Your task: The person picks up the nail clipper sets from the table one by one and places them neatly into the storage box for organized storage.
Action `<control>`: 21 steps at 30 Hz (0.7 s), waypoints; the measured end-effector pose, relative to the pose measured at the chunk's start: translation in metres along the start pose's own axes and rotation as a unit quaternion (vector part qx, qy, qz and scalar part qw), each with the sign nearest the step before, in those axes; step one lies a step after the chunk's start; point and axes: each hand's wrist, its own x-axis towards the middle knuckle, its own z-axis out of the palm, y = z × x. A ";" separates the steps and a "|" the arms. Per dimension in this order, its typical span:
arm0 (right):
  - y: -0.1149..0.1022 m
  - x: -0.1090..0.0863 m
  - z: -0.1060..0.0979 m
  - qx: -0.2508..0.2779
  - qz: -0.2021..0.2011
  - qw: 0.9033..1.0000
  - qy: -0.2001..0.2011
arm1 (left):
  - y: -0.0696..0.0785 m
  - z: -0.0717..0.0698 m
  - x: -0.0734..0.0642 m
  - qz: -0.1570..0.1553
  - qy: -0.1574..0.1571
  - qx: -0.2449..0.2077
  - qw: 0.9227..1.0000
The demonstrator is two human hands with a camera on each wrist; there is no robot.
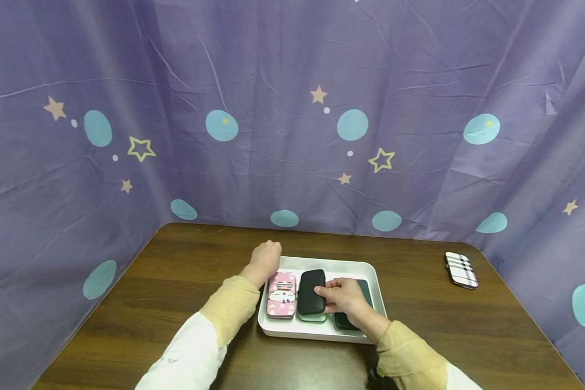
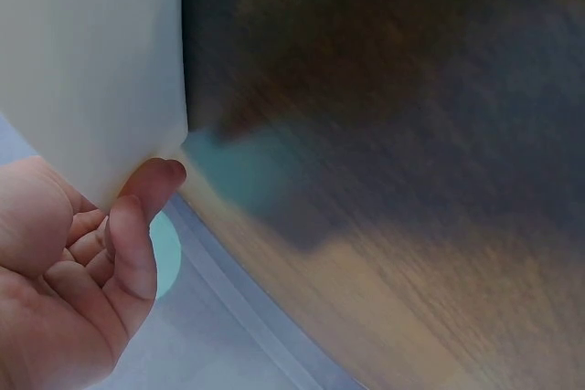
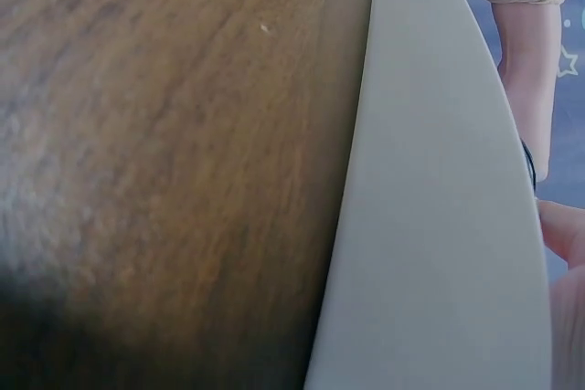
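A white tray [image 1: 322, 337] holds several flat, rounded cases. My left hand [image 1: 268, 257] grips its far left corner. In the left wrist view, the curled fingers of that hand [image 2: 101, 271] pinch the edge of the tray [image 2: 91, 52]. With thumb and fingers my right hand [image 1: 343, 295] holds a black case [image 1: 311, 292] above a light green case [image 1: 313, 318], which it mostly covers. Left of these lies a pink case [image 1: 281, 295] with a cartoon figure. A dark green case [image 1: 364, 292] sits at the right, partly hidden under my right hand.
A plaid black-and-white case [image 1: 461, 269] lies apart on the brown wooden table [image 1: 419, 303], near its right edge. Behind the table hangs a purple curtain [image 1: 283, 162] with stars and dots. The tray's side wall [image 3: 439, 207] fills much of the right wrist view.
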 end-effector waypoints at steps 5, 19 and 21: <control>0.000 0.000 -0.001 -0.025 -0.003 1.000 0.007 | 0.000 0.000 0.000 -0.001 -0.006 0.000 1.000; -0.007 0.000 -0.006 -0.086 -0.024 0.996 -0.004 | 0.001 -0.002 -0.001 -0.004 -0.008 0.000 1.000; -0.008 0.000 -0.006 -0.102 -0.025 0.994 -0.007 | 0.001 -0.002 -0.001 -0.004 -0.008 0.001 1.000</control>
